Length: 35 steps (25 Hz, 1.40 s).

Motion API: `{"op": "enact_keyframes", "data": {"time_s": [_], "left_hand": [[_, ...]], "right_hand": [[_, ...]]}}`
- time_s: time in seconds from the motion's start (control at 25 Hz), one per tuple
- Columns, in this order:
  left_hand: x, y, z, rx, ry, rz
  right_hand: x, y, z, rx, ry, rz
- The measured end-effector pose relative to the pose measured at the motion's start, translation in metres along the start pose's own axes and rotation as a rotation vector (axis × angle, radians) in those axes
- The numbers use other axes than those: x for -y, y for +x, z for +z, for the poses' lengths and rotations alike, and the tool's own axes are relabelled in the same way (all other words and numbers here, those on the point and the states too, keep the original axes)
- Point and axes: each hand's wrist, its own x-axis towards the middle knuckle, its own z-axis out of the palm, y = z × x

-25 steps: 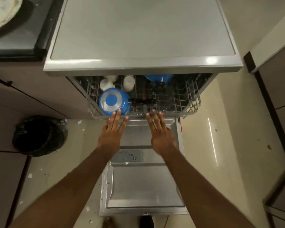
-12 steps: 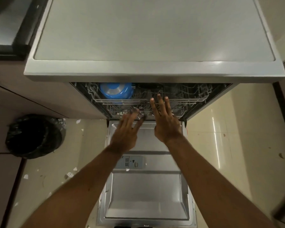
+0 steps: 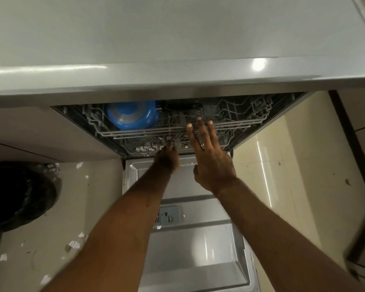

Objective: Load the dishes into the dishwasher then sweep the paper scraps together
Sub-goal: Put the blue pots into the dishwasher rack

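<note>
A grey metal dishwasher point(image 3: 177, 39) is filling the upper half of the frame with its flat top, and its steel-lined door point(image 3: 198, 260) is lying folded down in the lower centre, with a small grey detergent dispenser point(image 3: 169, 216) showing between the two forearms. Under the top's front edge a grey wire upper rack point(image 3: 240, 121) is sitting inside the opening, and a round blue plastic bowl point(image 3: 132, 118) is resting upside down in its left part, just beside a dark object point(image 3: 182, 106) too shadowed to identify. The right hand point(image 3: 213, 163) is reaching in from the lower right with its grip wide open, fingers straight and spread over the upper rack's front rail, holding nothing. The left hand point(image 3: 167, 161) is reaching just beside it towards the lower wire rack point(image 3: 141, 149), its fingertips lying at that rack's front edge; blur is hiding the fingers, so I cannot tell whether its grip is closing on the wire. At the left edge of the frame a black bin bag point(image 3: 15, 197) is sitting on the cream tiled floor point(image 3: 293, 165), and white paper scraps point(image 3: 73, 245) are lying scattered around it and along the door's left side.
</note>
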Motion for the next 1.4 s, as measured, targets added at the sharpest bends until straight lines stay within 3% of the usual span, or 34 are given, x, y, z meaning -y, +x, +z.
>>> {"op": "enact_keyframes", "data": {"time_s": [0.32, 0.48, 0.64, 0.76, 0.88, 0.96, 1.4], "left_hand": [[0.000, -0.003, -0.006, 0.019, 0.078, 0.066], [-0.003, -0.030, 0.014, -0.066, 0.069, 0.060], [0.009, -0.075, 0.043, 0.035, -0.003, 0.071], [0.008, -0.120, 0.072, 0.077, 0.027, 0.064], [0.001, -0.162, 0.096, 0.116, 0.063, 0.062], [-0.004, -0.185, 0.109, 0.135, 0.073, 0.062], [-0.009, -0.296, 0.177, 0.164, 0.015, 0.040]], "right_hand": [[0.001, 0.001, -0.016, 0.121, -0.065, 0.051], [0.003, 0.005, -0.018, 0.196, -0.073, 0.062], [0.006, -0.005, -0.020, 0.112, 0.041, 0.019], [0.008, -0.059, 0.024, 0.131, 0.081, 0.087], [0.005, -0.135, 0.083, 0.426, 0.124, 0.153], [0.001, -0.170, 0.114, 0.532, 0.170, 0.178], [0.029, -0.296, 0.161, 0.628, 0.227, 0.195]]}}
